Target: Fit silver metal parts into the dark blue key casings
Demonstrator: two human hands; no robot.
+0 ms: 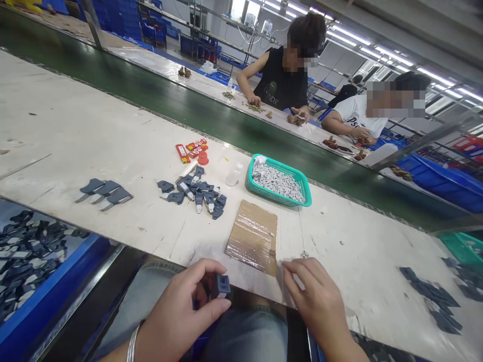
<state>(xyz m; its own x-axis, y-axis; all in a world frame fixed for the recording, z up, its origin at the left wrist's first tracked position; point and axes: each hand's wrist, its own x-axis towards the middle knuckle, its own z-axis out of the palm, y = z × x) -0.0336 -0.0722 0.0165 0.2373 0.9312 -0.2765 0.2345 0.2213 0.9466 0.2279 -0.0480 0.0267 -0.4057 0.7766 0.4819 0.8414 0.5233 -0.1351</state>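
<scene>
My left hand (184, 306) is below the table's near edge, over my lap, fingers curled round a small dark grey plastic part (222, 285). My right hand (315, 299) rests on the table edge, fingers bent and pinched near a tiny metal piece; what it holds, if anything, is too small to make out. Just beyond both hands lies a brown cardboard piece covered in clear tape (253, 235). Farther off sits a loose pile of grey plastic parts with metal tips (196, 193).
A teal basket (306, 193) of small metal pieces stands behind the cardboard. Three grey parts (103, 192) lie at left, red packets (192, 148) behind the pile. A blue bin (26, 251) of parts is at lower left. Two people work across the green conveyor (169, 98).
</scene>
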